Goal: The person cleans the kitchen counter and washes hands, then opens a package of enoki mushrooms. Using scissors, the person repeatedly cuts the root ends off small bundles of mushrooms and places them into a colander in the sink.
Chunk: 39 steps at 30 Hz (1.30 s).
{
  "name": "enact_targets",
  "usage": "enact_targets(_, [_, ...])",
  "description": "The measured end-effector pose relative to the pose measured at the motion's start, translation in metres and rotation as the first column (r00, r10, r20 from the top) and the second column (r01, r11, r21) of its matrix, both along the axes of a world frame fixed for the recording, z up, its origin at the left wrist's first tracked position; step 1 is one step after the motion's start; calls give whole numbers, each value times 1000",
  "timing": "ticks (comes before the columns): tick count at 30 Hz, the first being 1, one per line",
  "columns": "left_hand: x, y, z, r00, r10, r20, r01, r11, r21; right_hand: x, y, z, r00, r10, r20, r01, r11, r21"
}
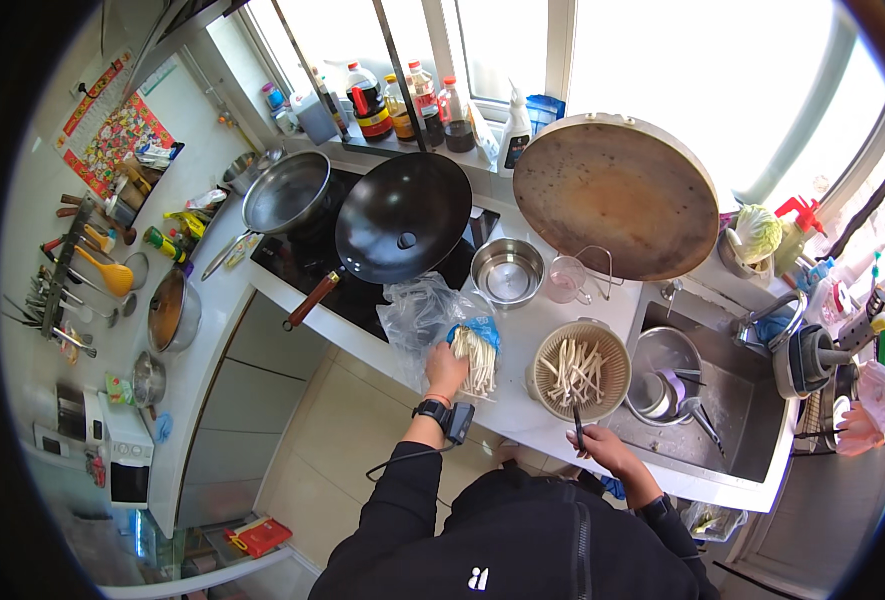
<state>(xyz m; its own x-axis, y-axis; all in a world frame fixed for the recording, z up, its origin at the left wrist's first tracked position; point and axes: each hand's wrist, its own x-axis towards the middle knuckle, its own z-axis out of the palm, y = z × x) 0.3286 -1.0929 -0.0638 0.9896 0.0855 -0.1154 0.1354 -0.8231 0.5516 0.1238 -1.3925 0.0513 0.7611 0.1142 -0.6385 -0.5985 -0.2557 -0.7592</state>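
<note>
My left hand [446, 369] rests on a bunch of enoki mushrooms [480, 364], which lies partly in its blue and clear plastic packaging [423, 311] at the counter's front edge. In my right hand [606, 450] is the dark handle of a utensil [579, 427], pointing towards the beige ribbed colander [536, 375]; the kind of utensil is hard to tell. Loose pale mushroom strands [579, 371] lie in the colander, to the right of the bunch.
A black wok [405, 217] and a steel frying pan [287, 192] stand on the cooktop. Behind the colander are a steel bowl [507, 273], a pink measuring cup [566, 279] and a large round board [615, 199]. The sink [746, 427] at right holds bowls and utensils.
</note>
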Motion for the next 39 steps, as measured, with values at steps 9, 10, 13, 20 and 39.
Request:
enact_targets(9, [2,2,3,999,-33,-14,32,996,-80,39,12,-6,988,136,74,-139,990,33])
enact_targets(10, [3,4,7,997,-42,-63,36,994,-106,47,18,-6,986,153,67,-154,988,7])
enact_targets(13, [4,7,11,996,-61,-59,51,987,-155,71,35,-8,977,180,111,-181,983,3])
enact_targets(20, [6,7,3,988,-129,89,144,971,-191,128,99,-33,992,-23,126,-18,950,312])
enact_targets(39, [-4,14,49,967,-245,64,250,964,-88,185,125,-80,986,-164,-33,163,902,400])
